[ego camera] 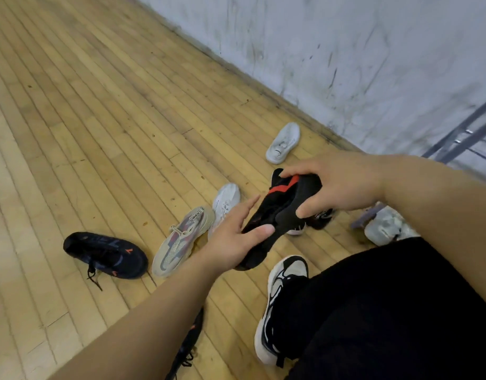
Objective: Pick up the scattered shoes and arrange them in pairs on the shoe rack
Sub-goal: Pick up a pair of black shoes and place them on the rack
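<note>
A wooden plank floor [104, 127] fills most of the head view, its boards running diagonally toward a scuffed, pale wall [346, 50] along the upper right. At the right edge, dark metal bars of a shoe rack [463, 133] stand against the wall.

Both hands hold a black shoe with a red stripe [280, 212] above the floor. The right hand [343, 185] is closed around its upper end, fingers over the top and thumb pressed on the near side. The left hand [233, 237] cups the lower end, thumb lying across the fabric, fingers loosely spread rather than clenched.

Other shoes lie scattered on the boards. A black sneaker with orange marks [104, 255] sits nearest the left edge, with a beige and red sneaker [178, 242] just beside it and a white sneaker [225, 204] touching that one. A white shoe [283, 142] lies sole-up near the wall. A grey shoe [384, 226] rests beyond the right forearm. A black trouser leg [400, 311] ends in a worn black and white sneaker [280, 305].
</note>
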Demonstrator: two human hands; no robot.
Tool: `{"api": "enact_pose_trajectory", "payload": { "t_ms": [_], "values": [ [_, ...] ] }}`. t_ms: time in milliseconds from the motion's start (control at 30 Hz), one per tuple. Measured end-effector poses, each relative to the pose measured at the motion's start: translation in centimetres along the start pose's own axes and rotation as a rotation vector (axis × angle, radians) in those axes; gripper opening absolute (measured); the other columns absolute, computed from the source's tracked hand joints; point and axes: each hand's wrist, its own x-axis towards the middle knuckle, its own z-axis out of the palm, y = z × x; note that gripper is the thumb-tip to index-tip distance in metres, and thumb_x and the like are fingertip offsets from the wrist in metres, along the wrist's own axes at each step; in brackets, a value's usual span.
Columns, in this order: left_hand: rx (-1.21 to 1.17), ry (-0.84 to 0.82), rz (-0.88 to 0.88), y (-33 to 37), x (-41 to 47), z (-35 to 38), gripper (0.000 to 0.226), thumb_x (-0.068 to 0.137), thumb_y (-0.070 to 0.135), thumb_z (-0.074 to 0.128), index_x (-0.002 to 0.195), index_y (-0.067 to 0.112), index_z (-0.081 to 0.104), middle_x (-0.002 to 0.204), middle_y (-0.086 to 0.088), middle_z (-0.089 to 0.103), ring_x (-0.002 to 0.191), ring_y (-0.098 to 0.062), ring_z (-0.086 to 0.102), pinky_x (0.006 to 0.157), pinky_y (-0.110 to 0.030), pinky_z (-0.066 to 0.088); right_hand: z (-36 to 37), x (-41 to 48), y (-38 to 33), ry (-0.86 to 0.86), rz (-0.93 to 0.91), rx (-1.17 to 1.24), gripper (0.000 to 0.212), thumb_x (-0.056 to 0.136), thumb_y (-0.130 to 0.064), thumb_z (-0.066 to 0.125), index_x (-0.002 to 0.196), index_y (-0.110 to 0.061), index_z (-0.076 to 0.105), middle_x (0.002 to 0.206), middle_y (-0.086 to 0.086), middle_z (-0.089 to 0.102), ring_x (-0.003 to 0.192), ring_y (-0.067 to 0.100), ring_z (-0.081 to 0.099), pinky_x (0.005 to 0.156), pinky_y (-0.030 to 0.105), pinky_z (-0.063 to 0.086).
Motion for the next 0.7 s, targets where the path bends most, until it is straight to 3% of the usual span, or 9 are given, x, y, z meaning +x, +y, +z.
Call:
{"api": "enact_pose_trajectory", "payload": {
  "t_ms": [33, 167, 267, 367, 433, 600, 700],
  "values": [
    [0.000, -0.069, 0.046, 2.2, 1.4, 0.7, 0.073, 0.079, 0.063, 0.072, 0.143, 0.059, 0.038, 0.139, 0.030, 0.052, 0.127, 0.013, 0.047, 0.109, -0.023, 0.038, -1.2, -1.5, 1.1, 0.059, 0.033, 0.046, 0.079, 0.077, -0.052, 0.080, 0.147, -0.048, 0.045, 0.133, -0.016, 0.057, 0.116, 0.010, 0.056, 0.104, 0.033, 0.045],
    [0.122, -0.309, 0.220, 9.9, 5.8, 4.8, 0.063, 0.082, 0.054, 0.075, 0.138, 0.057, 0.046, 0.134, 0.017, 0.063, 0.122, -0.002, 0.059, 0.108, -0.037, 0.047, -2.6, -9.9, 7.7, 0.331, 0.164, 0.346, 0.063, 0.076, -0.049, 0.083, 0.133, -0.050, 0.057, 0.126, -0.021, 0.064, 0.116, 0.004, 0.062, 0.107, 0.033, 0.046],
    [0.276, -0.418, 0.329, 16.8, 7.8, 9.5, 0.069, 0.074, 0.067, 0.073, 0.132, 0.072, 0.036, 0.136, 0.024, 0.053, 0.119, 0.013, 0.051, 0.106, -0.024, 0.042, -1.2, -18.8, 12.5, 0.551, 0.238, 0.588, 0.059, 0.076, -0.037, 0.087, 0.129, -0.045, 0.062, 0.124, -0.020, 0.068, 0.114, -0.002, 0.065, 0.109, 0.030, 0.047],
    [0.479, -0.571, 0.431, 22.5, 8.6, 14.7, 0.088, 0.071, 0.074, 0.072, 0.148, 0.062, 0.030, 0.138, 0.026, 0.047, 0.124, 0.006, 0.050, 0.104, -0.022, 0.037, 1.1, -26.6, 14.8, 0.710, 0.292, 0.711, 0.063, 0.075, -0.036, 0.089, 0.130, -0.046, 0.060, 0.121, -0.020, 0.071, 0.110, -0.002, 0.067, 0.097, 0.020, 0.052],
    [0.610, -0.723, 0.505, 26.0, 7.7, 20.6, 0.088, 0.075, 0.075, 0.069, 0.151, 0.057, 0.029, 0.138, 0.028, 0.049, 0.123, 0.000, 0.052, 0.103, -0.025, 0.040, 3.6, -32.8, 16.2, 0.836, 0.364, 0.770, 0.066, 0.073, -0.034, 0.089, 0.132, -0.044, 0.060, 0.121, -0.020, 0.072, 0.111, 0.000, 0.068, 0.089, 0.015, 0.052],
    [0.675, -0.972, 0.653, 29.9, 3.0, 36.5, 0.076, 0.075, 0.067, 0.075, 0.143, 0.053, 0.042, 0.119, 0.021, 0.066, 0.103, -0.006, 0.068, 0.095, -0.033, 0.055, 13.2, -46.1, 18.0, 1.143, 0.565, 0.968, 0.072, 0.069, -0.023, 0.080, 0.137, -0.035, 0.059, 0.125, -0.018, 0.071, 0.118, 0.003, 0.066, 0.090, 0.011, 0.050],
    [0.762, -1.087, 0.753, 29.9, -1.1, 45.6, 0.083, 0.072, 0.073, 0.073, 0.145, 0.050, 0.041, 0.127, 0.019, 0.062, 0.111, -0.010, 0.063, 0.099, -0.037, 0.052, 20.3, -51.7, 18.2, 1.288, 0.688, 1.050, 0.073, 0.073, -0.015, 0.084, 0.138, -0.034, 0.056, 0.123, -0.023, 0.071, 0.117, -0.002, 0.065, 0.087, 0.008, 0.049]
  ]
}}
